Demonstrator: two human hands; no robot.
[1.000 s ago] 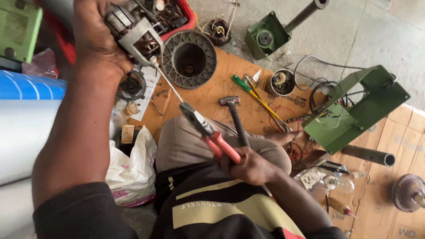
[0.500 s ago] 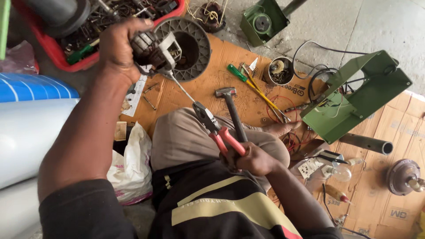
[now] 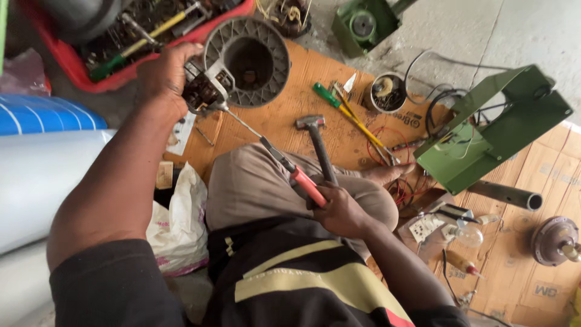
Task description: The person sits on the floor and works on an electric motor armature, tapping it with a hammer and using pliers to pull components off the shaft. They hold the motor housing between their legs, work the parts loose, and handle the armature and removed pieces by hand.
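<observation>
My left hand (image 3: 164, 79) grips a small electric motor (image 3: 203, 91) with dark windings and a thin metal shaft sticking out toward me. My right hand (image 3: 340, 212) is closed on red-handled pliers (image 3: 296, 172), whose jaws clamp the end of that shaft above my bent knee. A hammer (image 3: 318, 145) lies on the cardboard just past my right hand. A round grey ribbed housing (image 3: 248, 60) sits right behind the motor.
A red bin (image 3: 121, 75) of tools stands at the top left. Green and yellow screwdrivers (image 3: 351, 118), a small pot of parts (image 3: 387, 92), a green metal casing (image 3: 490, 130), a pipe (image 3: 505, 195), wires and a bulb lie on the cardboard. A white bag (image 3: 178, 230) rests at my left.
My left hand has carried the motor down and to the right, now in front of the grey housing. The pliers stay clamped on the shaft.
</observation>
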